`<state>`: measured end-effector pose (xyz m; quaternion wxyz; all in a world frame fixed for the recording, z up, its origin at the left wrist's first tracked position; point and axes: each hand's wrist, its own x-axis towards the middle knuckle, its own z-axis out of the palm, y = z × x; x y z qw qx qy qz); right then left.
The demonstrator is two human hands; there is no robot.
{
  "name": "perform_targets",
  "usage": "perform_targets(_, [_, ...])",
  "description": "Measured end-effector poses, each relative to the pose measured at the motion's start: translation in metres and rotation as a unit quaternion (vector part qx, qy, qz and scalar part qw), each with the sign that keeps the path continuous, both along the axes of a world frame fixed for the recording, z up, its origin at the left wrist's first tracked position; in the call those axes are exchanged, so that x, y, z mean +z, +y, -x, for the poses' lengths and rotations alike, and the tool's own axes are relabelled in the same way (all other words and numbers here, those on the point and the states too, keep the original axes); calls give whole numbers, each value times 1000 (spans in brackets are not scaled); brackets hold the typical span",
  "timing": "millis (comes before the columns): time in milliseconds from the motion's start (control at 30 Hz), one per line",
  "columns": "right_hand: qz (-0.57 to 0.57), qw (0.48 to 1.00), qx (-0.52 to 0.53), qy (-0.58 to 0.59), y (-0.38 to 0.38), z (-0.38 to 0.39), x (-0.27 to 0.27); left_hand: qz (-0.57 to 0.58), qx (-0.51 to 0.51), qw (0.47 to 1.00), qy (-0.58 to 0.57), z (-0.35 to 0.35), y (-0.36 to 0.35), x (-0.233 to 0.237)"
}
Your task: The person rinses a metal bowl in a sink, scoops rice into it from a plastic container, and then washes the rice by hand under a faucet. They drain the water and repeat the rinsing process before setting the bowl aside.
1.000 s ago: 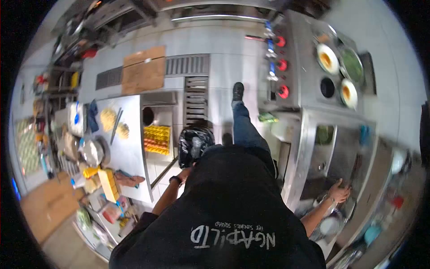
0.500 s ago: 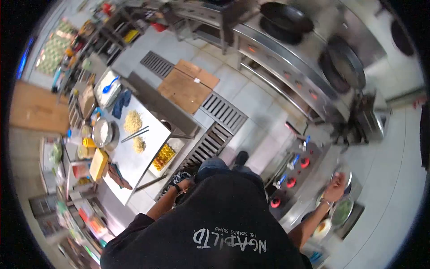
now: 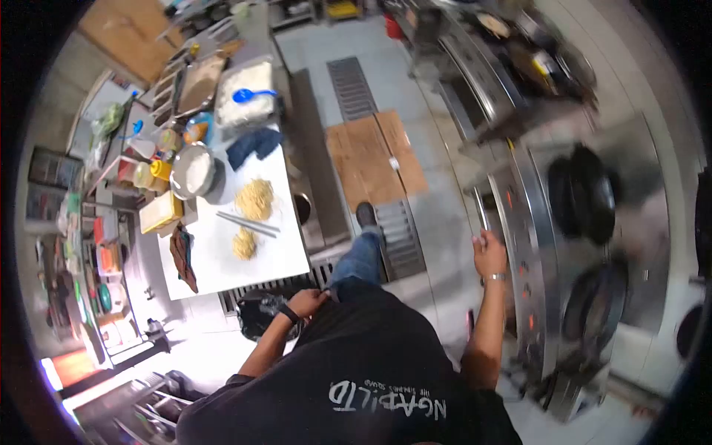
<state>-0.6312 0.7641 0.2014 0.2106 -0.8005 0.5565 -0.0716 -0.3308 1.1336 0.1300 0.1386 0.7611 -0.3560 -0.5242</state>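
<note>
My left hand [image 3: 305, 302] is beside my hip at the hem of my black shirt [image 3: 386, 356], fingers curled together. Whether it grips the cloth is not clear. Out to the right, my right hand [image 3: 490, 256] is raised near the front of the steel stove [image 3: 523, 245], its fingers closed in a loose pinch. Anything in that pinch is too small to make out. Just beyond its fingertips runs a metal rail [image 3: 482, 208]; contact cannot be told. A larger noodle heap [image 3: 254, 199] and a smaller noodle heap [image 3: 244, 243] lie on the white table [image 3: 282, 259], with dark chopsticks [image 3: 248, 224] between them.
Behind the noodles are a blue cloth [image 3: 254, 148], a steel bowl [image 3: 193, 172] and a tray of white food [image 3: 248, 104] with a blue spoon [image 3: 252, 96]. Cardboard [image 3: 374, 159] covers part of the floor beyond a drain grate [image 3: 400, 237]. Dark woks [image 3: 582, 193] sit on the stove.
My body has turned and stepped forward towards the aisle between table and stove. My right hand has left the bowls at the right and moved forward beside the stove. My left hand remains at my hip.
</note>
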Motion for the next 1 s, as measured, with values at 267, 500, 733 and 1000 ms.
perform_targets(267, [-232,950,-120,173,-153,-53,-188,-3,-105,987,-122,-143,-159,62])
perform_targets(500, [-268,903,-258,217,-231,-140,-158,107,-113,987,-46,-223,-244,123])
perform_targets(733, [-393,735,-223,-505,-458,-307,-195,66,-64,994,-57,-295,-343,127])
perform_targets(1000, [-282,668,-344,-597,-710,-495,-119,53,156,986,-16,-405,-444,45])
